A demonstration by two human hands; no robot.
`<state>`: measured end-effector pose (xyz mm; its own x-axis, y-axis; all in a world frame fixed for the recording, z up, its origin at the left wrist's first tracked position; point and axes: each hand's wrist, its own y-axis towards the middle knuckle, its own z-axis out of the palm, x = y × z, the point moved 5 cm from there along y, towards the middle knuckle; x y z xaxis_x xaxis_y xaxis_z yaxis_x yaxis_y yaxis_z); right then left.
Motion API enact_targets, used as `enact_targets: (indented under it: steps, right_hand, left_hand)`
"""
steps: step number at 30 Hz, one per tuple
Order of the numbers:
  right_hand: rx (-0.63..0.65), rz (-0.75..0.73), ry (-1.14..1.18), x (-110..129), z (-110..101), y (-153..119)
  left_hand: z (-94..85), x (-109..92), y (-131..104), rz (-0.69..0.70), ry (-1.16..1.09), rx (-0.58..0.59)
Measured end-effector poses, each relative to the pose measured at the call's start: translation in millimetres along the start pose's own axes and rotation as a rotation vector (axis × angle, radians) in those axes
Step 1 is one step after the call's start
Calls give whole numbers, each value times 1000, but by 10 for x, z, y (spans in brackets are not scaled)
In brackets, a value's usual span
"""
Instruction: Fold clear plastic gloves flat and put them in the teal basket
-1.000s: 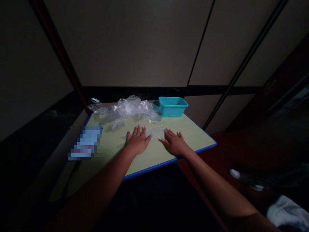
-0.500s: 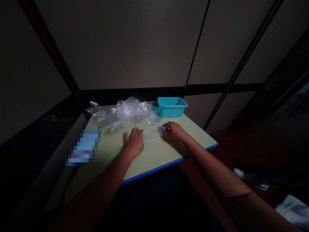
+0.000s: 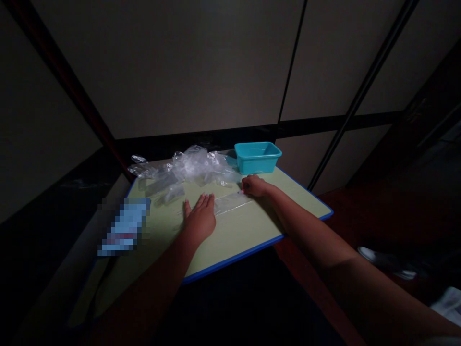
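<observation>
A flat clear plastic bag [image 3: 230, 202] lies on the pale yellow table [image 3: 237, 235] between my hands. My left hand [image 3: 200, 217] rests with fingers spread on the left end of the bag. The fingers of my right hand [image 3: 253, 186] are pinched together at the bag's far right part, on its edge. Behind my left hand is a heap of crumpled clear plastic bags [image 3: 196, 166]. A turquoise plastic basket [image 3: 256, 165] stands just behind my right hand.
A blurred light blue item [image 3: 126, 226] lies at the table's left side. The blue-edged table stands against a brown panelled cabinet [image 3: 201, 67]. On the floor at the right are a whitish object [image 3: 448, 305] and other dim items.
My right hand has shifted slightly away from me along the bag, its fingers curled more tightly. My left hand has stayed nearly in place. The camera view has tilted slightly.
</observation>
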<state>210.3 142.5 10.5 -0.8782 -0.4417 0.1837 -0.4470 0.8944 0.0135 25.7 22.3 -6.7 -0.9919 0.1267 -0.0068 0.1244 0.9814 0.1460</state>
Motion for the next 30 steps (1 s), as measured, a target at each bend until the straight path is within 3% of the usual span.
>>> enact_targets:
  steps: [4, 9, 14, 18, 26, 30]
  right_hand:
    - [-13, -34, 61, -11, 25, 29]
    - [-52, -53, 407, -23, 61, 65]
    - [-70, 41, 711, -17, 68, 39]
    - [-60, 108, 623, -12, 16, -3]
    - [-25, 83, 212, 14, -89, -136]
    - [32, 100, 138, -19, -121, -257]
  left_hand:
    - [-7, -9, -4, 0, -7, 16]
    - [11, 3, 3, -4, -22, 3]
    - [18, 5, 0, 5, -29, 4]
    - [13, 3, -5, 8, -19, 11]
    - [-22, -10, -11, -8, -11, 41]
    - [-24, -10, -13, -11, -28, 48]
